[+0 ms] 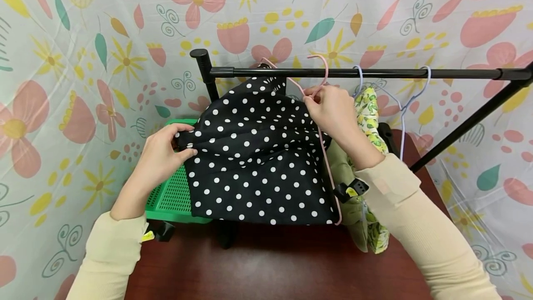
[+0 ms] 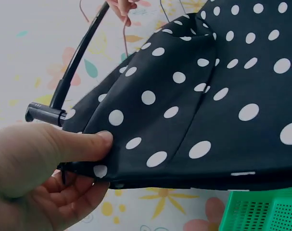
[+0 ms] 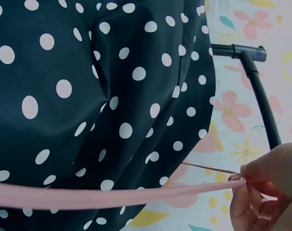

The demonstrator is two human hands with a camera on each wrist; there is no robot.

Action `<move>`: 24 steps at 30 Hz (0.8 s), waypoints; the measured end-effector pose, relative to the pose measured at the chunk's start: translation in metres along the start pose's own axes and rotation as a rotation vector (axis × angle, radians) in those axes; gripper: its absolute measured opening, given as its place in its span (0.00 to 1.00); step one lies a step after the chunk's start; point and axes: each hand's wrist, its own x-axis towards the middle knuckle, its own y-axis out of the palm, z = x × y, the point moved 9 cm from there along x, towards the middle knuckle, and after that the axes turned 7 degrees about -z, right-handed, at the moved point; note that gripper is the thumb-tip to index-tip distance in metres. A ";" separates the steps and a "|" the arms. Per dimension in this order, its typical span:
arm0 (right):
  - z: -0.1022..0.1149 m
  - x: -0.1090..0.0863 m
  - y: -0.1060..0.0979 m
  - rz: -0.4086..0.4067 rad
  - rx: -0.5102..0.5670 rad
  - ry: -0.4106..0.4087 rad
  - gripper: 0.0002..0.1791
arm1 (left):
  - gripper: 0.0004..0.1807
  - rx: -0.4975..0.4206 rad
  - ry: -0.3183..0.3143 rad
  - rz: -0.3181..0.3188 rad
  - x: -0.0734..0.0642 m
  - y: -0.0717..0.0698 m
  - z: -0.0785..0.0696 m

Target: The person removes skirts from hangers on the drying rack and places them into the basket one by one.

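A black cloth with white polka dots (image 1: 250,152) spreads out below the black rail. Its left edge is pinched between the thumb and fingers of my left hand (image 1: 160,165); the left wrist view shows the thumb on top of the dotted fabric (image 2: 150,130). My right hand (image 1: 333,110) pinches a pink hanger (image 1: 327,165) at its neck, just under the hook. One side of this hanger runs down the cloth's right edge, and the other slants up behind the rail. Whether the hook rests on the rail, I cannot tell.
The black rail (image 1: 266,72) crosses above the cloth. Lavender hangers (image 1: 403,110) hang from it at right, beside lemon-print fabric (image 1: 367,110) and an olive-green cloth (image 1: 347,189). A green basket (image 1: 170,198) sits behind the cloth at left on the dark red-brown table (image 1: 266,263).
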 end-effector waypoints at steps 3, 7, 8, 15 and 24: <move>0.000 0.000 0.000 0.002 0.004 -0.003 0.15 | 0.16 0.016 0.053 -0.049 0.000 -0.002 -0.003; 0.000 0.000 -0.001 0.001 0.015 -0.010 0.16 | 0.12 0.015 0.080 -0.093 0.001 -0.003 -0.003; -0.001 0.000 -0.002 0.001 0.016 -0.007 0.16 | 0.11 0.017 0.076 -0.107 0.001 -0.003 -0.002; 0.000 -0.002 -0.005 -0.001 0.024 0.004 0.15 | 0.09 0.056 0.048 -0.194 0.002 -0.010 0.005; 0.003 -0.002 -0.011 -0.021 0.028 0.000 0.12 | 0.07 0.050 0.008 -0.171 0.003 -0.014 0.014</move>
